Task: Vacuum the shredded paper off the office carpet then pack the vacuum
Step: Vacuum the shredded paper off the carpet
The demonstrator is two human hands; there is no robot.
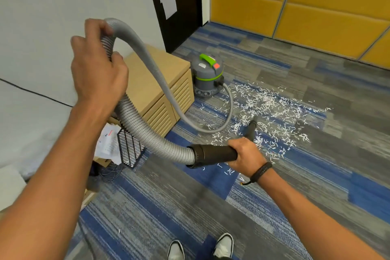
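- The shredded paper [268,110] lay scattered over the blue-and-grey carpet [211,213], ahead and to the right of the person, just beyond the right hand [245,151]; the patch ran widest from left to right.
- The black nozzle [252,130] pointed forward and down from that hand, its tip already among the nearest strips, so the right hand was plainly the nearer one to the work.
- The right hand was wrapped around the black hose handle [213,154], fingers curled over its front end.
- The left hand [98,69] was raised high on the left, fingers closed round a bend of the grey ribbed hose [147,139], lifting the slack clear of the floor.
- From that bend the hose looped down and lay across the left edge of the paper on its way to the grey-and-green vacuum [207,76], which stood on the carpet behind the patch.
- By my reckoning, that trailing loop was what could drag strips about during a sweep.
- A wooden drawer unit [166,93] stood beside the vacuum on the left, with a black mesh panel [129,148] and loose papers [107,143] at its foot, well apart from the shreds.
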